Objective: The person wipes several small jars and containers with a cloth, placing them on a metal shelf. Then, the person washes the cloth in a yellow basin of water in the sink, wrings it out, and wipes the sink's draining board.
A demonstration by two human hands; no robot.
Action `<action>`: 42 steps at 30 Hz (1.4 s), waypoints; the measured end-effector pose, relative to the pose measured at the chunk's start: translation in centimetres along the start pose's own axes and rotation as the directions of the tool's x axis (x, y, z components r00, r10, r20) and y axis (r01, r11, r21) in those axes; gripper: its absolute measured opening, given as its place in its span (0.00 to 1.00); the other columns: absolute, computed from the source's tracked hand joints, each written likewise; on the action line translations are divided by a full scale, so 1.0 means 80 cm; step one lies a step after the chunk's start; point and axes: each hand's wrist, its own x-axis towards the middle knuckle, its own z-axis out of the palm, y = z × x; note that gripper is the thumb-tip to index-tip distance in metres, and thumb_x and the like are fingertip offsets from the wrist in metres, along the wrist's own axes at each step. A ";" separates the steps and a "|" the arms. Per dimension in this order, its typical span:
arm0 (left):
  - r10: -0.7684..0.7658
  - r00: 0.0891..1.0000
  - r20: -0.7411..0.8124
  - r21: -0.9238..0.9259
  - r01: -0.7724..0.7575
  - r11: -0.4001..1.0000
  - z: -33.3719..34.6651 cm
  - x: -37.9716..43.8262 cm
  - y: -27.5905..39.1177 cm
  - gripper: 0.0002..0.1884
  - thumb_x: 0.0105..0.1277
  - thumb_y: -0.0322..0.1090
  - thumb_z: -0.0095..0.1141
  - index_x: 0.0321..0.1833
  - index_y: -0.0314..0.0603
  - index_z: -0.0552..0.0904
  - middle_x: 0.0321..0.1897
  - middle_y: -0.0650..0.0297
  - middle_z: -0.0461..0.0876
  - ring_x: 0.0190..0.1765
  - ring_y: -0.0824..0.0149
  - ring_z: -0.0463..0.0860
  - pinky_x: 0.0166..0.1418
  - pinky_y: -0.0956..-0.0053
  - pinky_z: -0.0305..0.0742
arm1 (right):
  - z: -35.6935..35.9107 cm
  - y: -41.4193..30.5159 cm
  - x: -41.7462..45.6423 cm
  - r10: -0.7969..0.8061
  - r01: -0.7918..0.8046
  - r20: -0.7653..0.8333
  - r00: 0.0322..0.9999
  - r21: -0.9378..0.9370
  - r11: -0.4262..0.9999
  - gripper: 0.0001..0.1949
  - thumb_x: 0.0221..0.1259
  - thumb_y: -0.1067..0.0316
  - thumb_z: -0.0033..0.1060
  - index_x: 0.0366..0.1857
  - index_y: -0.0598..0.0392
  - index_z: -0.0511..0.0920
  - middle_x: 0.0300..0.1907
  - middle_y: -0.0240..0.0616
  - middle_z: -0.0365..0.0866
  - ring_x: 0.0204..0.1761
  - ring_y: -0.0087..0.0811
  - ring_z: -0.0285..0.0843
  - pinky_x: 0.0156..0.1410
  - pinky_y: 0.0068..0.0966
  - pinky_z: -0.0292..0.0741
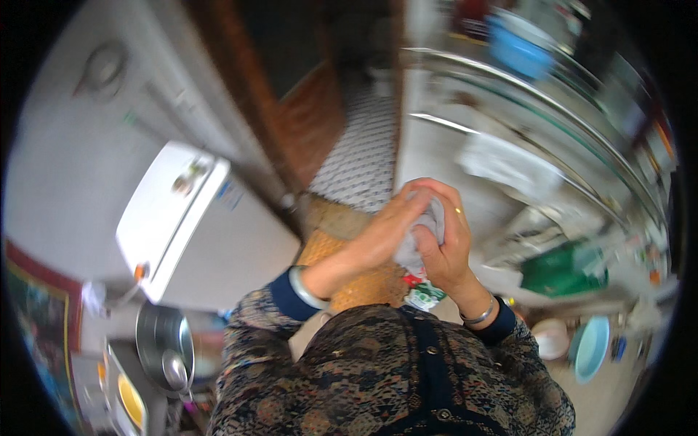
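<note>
A pale grey cloth point(434, 220), bunched up and slightly blurred, is between my two hands in front of my torso. My right hand point(448, 240) curls around it with the thumb across the near side; a ring is on one finger. From the left, my left hand point(397, 220) presses against the cloth, its fingers meeting those of the right hand at the top. Part of the cloth is hidden by the fingers. Each wrist carries a silver-coloured bangle.
A white chest-like appliance point(218, 234) stands at left, near a large metal pot point(163, 346). A brown door point(311, 125) opens onto a tiled floor point(357, 147). Metal racks point(523, 87) line the right side. Lower right are a green container point(561, 267) and a light blue basin point(593, 349).
</note>
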 end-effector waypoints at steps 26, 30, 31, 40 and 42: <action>0.176 0.377 -0.910 0.390 0.625 0.676 -0.691 -0.237 -0.311 0.46 0.47 0.37 0.79 0.67 0.23 0.67 0.58 0.40 0.77 0.59 0.45 0.79 0.65 0.59 0.76 | 0.317 0.116 -0.100 0.763 -0.774 0.404 0.505 -0.180 0.608 0.11 0.68 0.65 0.66 0.40 0.64 0.84 0.30 0.24 0.81 0.34 0.14 0.72 0.39 0.19 0.73; 0.172 0.353 -0.920 0.364 0.601 0.711 -0.691 -0.247 -0.306 0.45 0.50 0.39 0.78 0.66 0.22 0.67 0.51 0.46 0.81 0.54 0.54 0.82 0.61 0.64 0.77 | 0.303 0.100 -0.106 0.795 -0.822 0.384 0.470 -0.139 0.553 0.11 0.68 0.64 0.65 0.40 0.64 0.84 0.30 0.23 0.81 0.34 0.13 0.71 0.39 0.18 0.72; 0.109 0.327 -0.939 0.281 0.545 0.790 -0.688 -0.250 -0.301 0.45 0.50 0.40 0.78 0.67 0.22 0.67 0.49 0.48 0.82 0.53 0.56 0.82 0.61 0.66 0.77 | 0.301 0.099 -0.108 0.795 -0.821 0.382 0.471 -0.142 0.554 0.11 0.69 0.64 0.65 0.40 0.64 0.84 0.31 0.22 0.81 0.33 0.13 0.72 0.39 0.17 0.72; 0.052 0.683 -0.729 0.200 0.139 0.970 -0.578 -0.201 -0.135 0.36 0.58 0.40 0.72 0.67 0.29 0.73 0.46 0.56 0.84 0.46 0.65 0.83 0.57 0.71 0.77 | 0.291 0.103 -0.134 0.795 -0.787 0.386 0.468 -0.227 0.574 0.15 0.69 0.57 0.65 0.44 0.60 0.84 0.31 0.33 0.86 0.37 0.18 0.80 0.42 0.22 0.77; 0.130 0.762 -0.634 0.246 0.040 0.968 -0.528 -0.171 -0.076 0.35 0.57 0.39 0.72 0.67 0.32 0.74 0.50 0.55 0.84 0.49 0.65 0.84 0.56 0.72 0.79 | 0.282 0.098 -0.132 0.741 -0.693 0.378 0.555 -0.281 0.663 0.16 0.68 0.54 0.65 0.43 0.60 0.84 0.30 0.36 0.84 0.35 0.19 0.77 0.41 0.23 0.76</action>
